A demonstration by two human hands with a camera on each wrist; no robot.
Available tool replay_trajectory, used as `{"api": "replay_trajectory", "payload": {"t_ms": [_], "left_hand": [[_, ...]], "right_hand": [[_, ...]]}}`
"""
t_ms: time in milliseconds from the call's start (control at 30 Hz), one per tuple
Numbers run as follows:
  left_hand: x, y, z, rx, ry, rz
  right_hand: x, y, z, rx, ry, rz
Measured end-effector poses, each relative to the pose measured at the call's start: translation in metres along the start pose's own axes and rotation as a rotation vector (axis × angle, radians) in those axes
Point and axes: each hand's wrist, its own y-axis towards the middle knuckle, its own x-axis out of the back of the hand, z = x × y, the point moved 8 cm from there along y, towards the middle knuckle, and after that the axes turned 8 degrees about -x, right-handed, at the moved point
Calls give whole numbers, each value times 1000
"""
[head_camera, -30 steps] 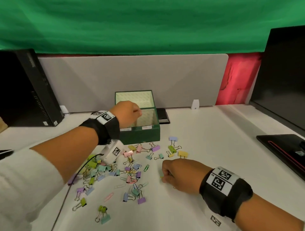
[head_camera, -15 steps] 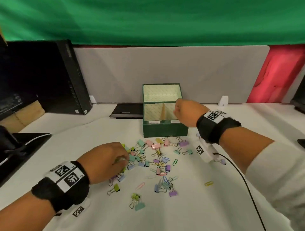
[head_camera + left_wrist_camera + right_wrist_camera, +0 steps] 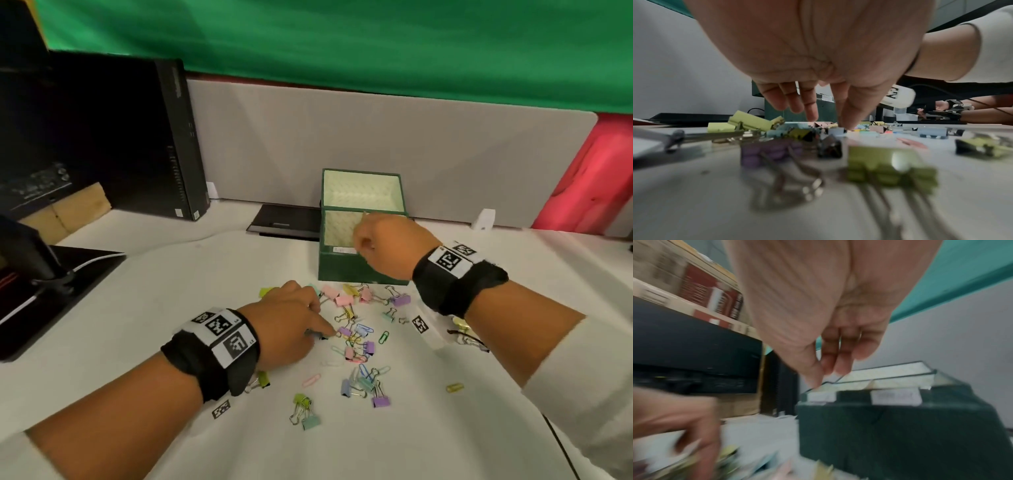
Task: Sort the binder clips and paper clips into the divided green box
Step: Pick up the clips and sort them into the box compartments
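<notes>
I see the right hand (image 3: 383, 245) curled over the green box (image 3: 346, 270) front rim, contents unclear; probably dropping. Left hand (image 3: 291, 317), fingertips down, picks at the clips (image 3: 359, 342) on the counter (image 3: 171, 274) beneath it.

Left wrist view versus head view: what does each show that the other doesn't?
Only the left wrist view shows the left hand from below, its fingertips down among the clips, and blurred purple and green binder clips up close. Only the head view shows the right hand over the green box, the box's pale lining, and the paper clips. Both show the clip pile on the white table.
</notes>
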Motion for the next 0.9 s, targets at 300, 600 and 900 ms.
{"api": "replay_trajectory", "payload": {"t_ms": [300,600,900], "left_hand": [[10,18,-10,-35,10,-51],[14,25,-7,25,116,-72],[4,25,-26,-77,75,26]], "right_hand": [[-69,-63,25,81,-33,459],[-35,-69,-13,-78,-88,336],[-61,-92,19,69,-159,473]]}}
